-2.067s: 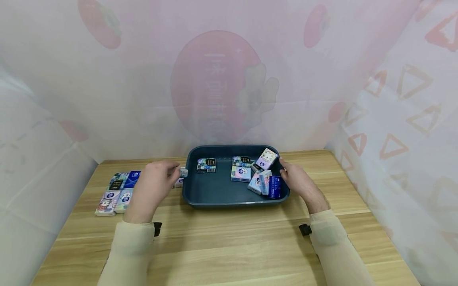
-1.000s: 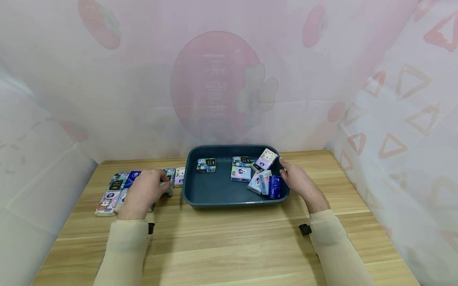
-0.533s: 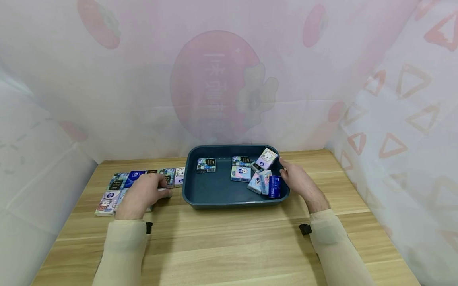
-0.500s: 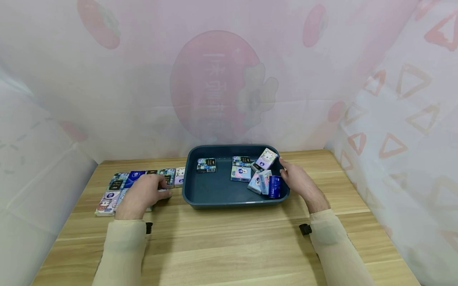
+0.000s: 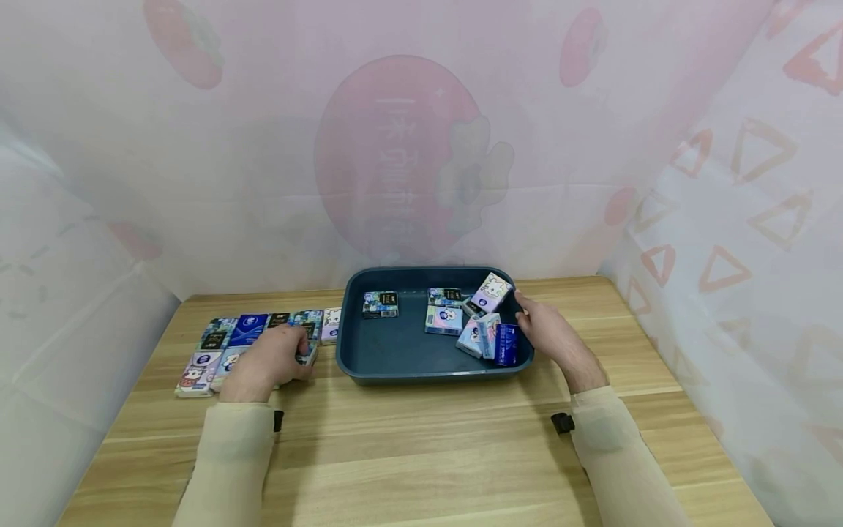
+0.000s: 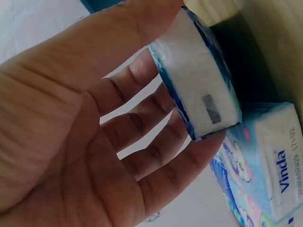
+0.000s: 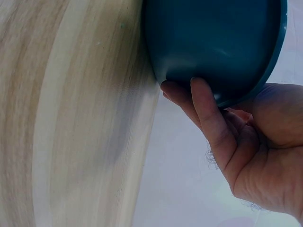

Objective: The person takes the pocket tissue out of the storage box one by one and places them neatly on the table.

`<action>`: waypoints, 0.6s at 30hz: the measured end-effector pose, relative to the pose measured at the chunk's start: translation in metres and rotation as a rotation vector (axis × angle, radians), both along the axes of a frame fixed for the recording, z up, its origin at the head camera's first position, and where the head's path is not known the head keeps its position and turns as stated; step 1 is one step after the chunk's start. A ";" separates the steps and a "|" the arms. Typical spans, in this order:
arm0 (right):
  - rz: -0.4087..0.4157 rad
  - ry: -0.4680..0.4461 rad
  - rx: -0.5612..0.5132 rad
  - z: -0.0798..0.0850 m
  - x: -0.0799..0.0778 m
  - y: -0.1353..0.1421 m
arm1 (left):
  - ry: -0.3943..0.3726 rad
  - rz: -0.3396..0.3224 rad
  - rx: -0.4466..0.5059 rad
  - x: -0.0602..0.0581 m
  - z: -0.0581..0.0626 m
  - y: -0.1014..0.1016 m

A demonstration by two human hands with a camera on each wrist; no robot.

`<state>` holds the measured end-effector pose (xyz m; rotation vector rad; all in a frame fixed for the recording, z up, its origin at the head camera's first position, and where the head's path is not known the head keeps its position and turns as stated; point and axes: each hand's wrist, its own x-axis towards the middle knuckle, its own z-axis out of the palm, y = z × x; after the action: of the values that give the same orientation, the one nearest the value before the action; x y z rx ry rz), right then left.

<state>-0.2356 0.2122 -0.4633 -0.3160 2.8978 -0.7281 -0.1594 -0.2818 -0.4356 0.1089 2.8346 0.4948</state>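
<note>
My left hand (image 5: 268, 360) pinches a small tissue pack (image 6: 199, 80) between thumb and fingers, low over the front row of packs. In the left wrist view a light blue Vinda pack (image 6: 267, 161) lies close beside it. My right hand (image 5: 553, 335) grips the right rim of a dark teal tray (image 5: 395, 355), its fingers against the outer wall in the right wrist view. Inside the tray, a floral pack (image 5: 380, 304) lies at the left; several more, including a blue pack (image 5: 506, 344) and a lilac pack (image 5: 492, 293), crowd the right side.
Two rows of tissue packs lie left of the tray. Among them are a dark floral pack (image 5: 217, 334), a blue pack (image 5: 248, 329) and a lilac pack (image 5: 199, 373). A lilac pack (image 5: 331, 324) sits against the tray's left side. Patterned cloth (image 5: 263, 241) stands behind the wooden table (image 5: 421, 454).
From beside the tray's left rim, my left hand has moved left and lower with the tissue pack, to the front row. Its thumb has shifted slightly. My right hand and the tray have stayed put.
</note>
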 end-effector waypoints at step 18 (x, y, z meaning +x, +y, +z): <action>0.002 -0.006 -0.013 -0.001 -0.001 0.001 | 0.062 -0.010 -0.052 -0.004 -0.003 0.005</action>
<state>-0.2362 0.2127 -0.4639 -0.3177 2.8880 -0.7466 -0.1637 -0.2763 -0.4385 0.1306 2.9037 0.4225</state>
